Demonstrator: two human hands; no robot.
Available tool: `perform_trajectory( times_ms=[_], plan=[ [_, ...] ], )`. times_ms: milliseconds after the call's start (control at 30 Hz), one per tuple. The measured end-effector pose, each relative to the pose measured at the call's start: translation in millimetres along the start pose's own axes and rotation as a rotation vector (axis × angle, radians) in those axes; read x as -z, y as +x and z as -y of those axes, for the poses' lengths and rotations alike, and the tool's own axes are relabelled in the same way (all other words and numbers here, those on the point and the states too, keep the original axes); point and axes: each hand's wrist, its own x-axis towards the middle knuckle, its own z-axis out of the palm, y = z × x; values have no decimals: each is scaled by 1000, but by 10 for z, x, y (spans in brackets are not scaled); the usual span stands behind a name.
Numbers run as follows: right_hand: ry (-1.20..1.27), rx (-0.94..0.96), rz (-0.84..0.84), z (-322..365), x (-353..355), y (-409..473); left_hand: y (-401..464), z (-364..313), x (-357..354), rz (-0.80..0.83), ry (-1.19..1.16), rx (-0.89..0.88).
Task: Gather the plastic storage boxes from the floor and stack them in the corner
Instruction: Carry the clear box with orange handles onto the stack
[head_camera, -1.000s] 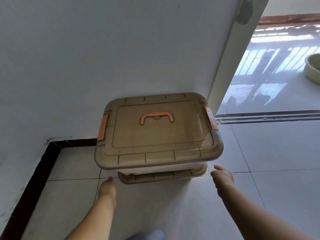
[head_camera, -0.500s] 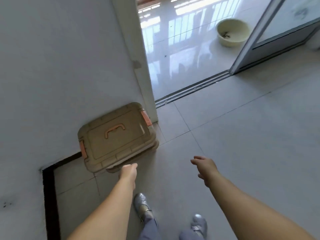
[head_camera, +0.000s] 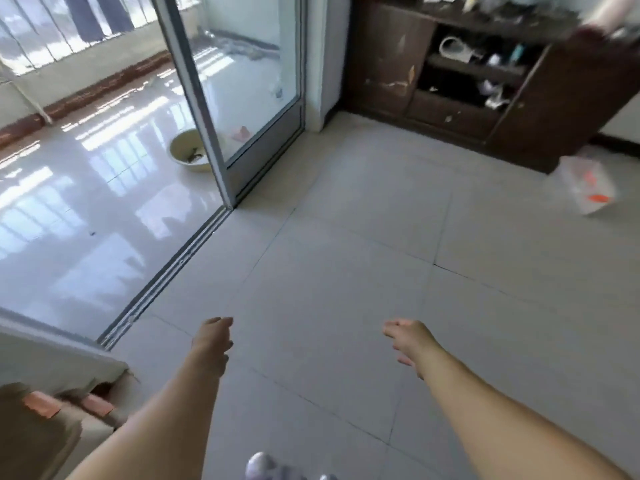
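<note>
Underfoot, the pale tiled floor [head_camera: 346, 258] fills most of the view, running to a glossy sunlit balcony floor [head_camera: 69, 209] beyond the metal door track [head_camera: 166, 275]. A sliding glass door [head_camera: 242, 81] stands partly open at upper middle. Against the far wall at upper right is a dark wooden cabinet [head_camera: 467, 74] with cluttered open shelves (the small items on them are too blurred to name). At the lower left edge, beside a white wall corner [head_camera: 52, 358], sit the stacked tan storage boxes [head_camera: 38, 441] with orange latches, only partly in frame. Well apart from them, at the right edge near the cabinet's foot, a clear plastic storage box [head_camera: 585, 185] with orange marks lies tilted on the tiles, smeared by motion. A round yellowish basin [head_camera: 188, 150] rests on the balcony floor just behind the glass door. Both bare forearms reach forward over the tiles: the left hand [head_camera: 211, 344] hangs with loosely curled fingers, holding nothing, and the right hand [head_camera: 408, 341] is relaxed with fingers slightly spread, also empty. A silvery shoe tip [head_camera: 259, 467] shows at the bottom edge.
</note>
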Motion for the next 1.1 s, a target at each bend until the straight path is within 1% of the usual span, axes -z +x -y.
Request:
perform_trajectory(
  times_ms=[167,400,533,667,800,900,1000,1100],
  plan=[
    [207,-46,-178,-8,1220,339,-203,-585,-1336,184,202,-145],
    [460,-113,-379,20,2691,943,-141,-1375,-3114,339,401,-244],
    [574,-208,-490,41,3374,1163,-233,-1799,-4165,431,509,-256],
    [685,-273,-556,26,4013,1448,-411,-2135,-5393,512,671,-280],
    [784,-315,-597,-68,4635,1783,-654,-2256,-6524,602,768,-335],
    [835,-332,-637,-176,5243,2161,-801,-2300,-7385,632,830,-328],
    [889,-332,-698,-199,5916,2550,-920,-2339,-8067,651,845,-342],
    [925,-335,-679,-37,6580,2908,-1072,-2503,-8634,604,834,-310]
  ],
)
